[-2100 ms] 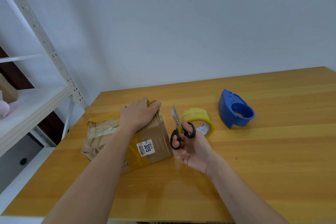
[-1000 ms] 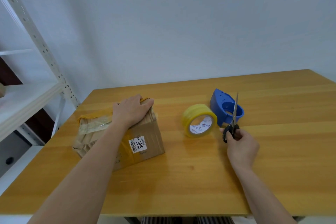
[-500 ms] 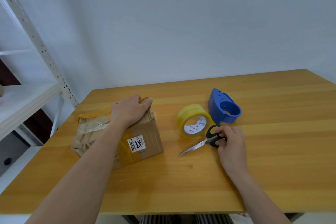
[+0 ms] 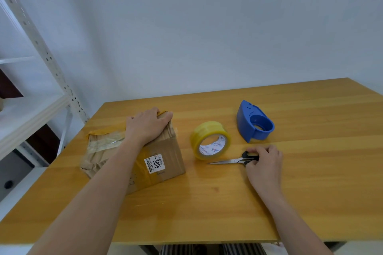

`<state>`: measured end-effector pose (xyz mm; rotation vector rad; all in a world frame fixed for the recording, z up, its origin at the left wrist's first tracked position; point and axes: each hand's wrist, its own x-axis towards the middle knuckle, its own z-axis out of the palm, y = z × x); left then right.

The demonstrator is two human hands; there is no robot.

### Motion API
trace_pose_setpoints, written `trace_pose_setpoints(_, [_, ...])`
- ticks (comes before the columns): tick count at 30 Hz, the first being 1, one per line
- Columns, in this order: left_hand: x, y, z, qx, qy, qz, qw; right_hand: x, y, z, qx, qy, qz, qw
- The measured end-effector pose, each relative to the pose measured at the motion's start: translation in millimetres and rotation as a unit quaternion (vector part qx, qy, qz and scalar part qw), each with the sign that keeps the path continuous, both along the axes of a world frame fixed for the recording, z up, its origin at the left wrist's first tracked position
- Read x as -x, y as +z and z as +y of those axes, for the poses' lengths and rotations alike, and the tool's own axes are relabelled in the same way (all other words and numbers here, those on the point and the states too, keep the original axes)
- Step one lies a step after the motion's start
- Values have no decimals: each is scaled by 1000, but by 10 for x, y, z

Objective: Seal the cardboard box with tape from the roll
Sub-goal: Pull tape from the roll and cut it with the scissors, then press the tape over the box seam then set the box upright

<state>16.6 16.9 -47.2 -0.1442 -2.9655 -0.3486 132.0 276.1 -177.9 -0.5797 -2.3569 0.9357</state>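
Two bare hands at a wooden table [image 4: 310, 192], one on a cardboard box [image 4: 165, 157], one on scissors [image 4: 234, 160].

Left hand [image 4: 148, 126] flat on the far top edge of the box, fingers relaxed and draped over the edge, pressing down. Box at the left of the table, wrinkled, wrapped in yellowish tape, with a white label [image 4: 155, 164] reading 3015 on the near side. Yellow tape roll [image 4: 210, 140] standing on its edge just right of the box, apart from it. Scissors lying flat just in front of the roll, blades closed and pointing left. Right hand [image 4: 264, 161] over the black handles, fingers curled around them. Blue tape dispenser [image 4: 253, 125] beyond the right hand, with no roll in it. White metal shelving [image 4: 35, 107] at far left.
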Motion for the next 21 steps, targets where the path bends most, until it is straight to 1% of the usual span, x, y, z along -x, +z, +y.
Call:
trace_pose_setpoints(3, [-6,2,0,-3,0,-1,1000,-3,1,-18,-8,2,36,999])
trace_pose_setpoints(5, [-8,3,2,-4,-1,-1,1000,-10,24,-41,-18,17,79,997])
trace_pose_setpoints(6, [-10,5,5,-3,-1,0,1000,-19,43,-57,-29,42,109,993])
trace_pose_setpoints(8, [-14,12,11,-1,0,-1,1000,-36,66,-104,-66,131,147,978])
trace_pose_setpoints(9, [-19,18,16,-1,1,-2,1000,-44,70,-132,-97,179,134,970])
trace_pose_setpoints(10, [-23,22,19,-1,1,-2,1000,-47,65,-157,-135,214,103,962])
trace_pose_setpoints(12, [-29,23,21,-2,2,2,1000,-34,40,-193,-210,238,30,948])
trace_pose_setpoints(13, [-29,21,18,-3,2,4,1000,-29,32,-208,-233,240,3,943])
trace_pose_setpoints(15, [-28,15,14,-4,2,5,1000,-19,11,-223,-247,243,-21,938])
trace_pose_setpoints(21, [-46,25,18,1,0,0,1000,-12,-17,-206,-224,238,-29,944])
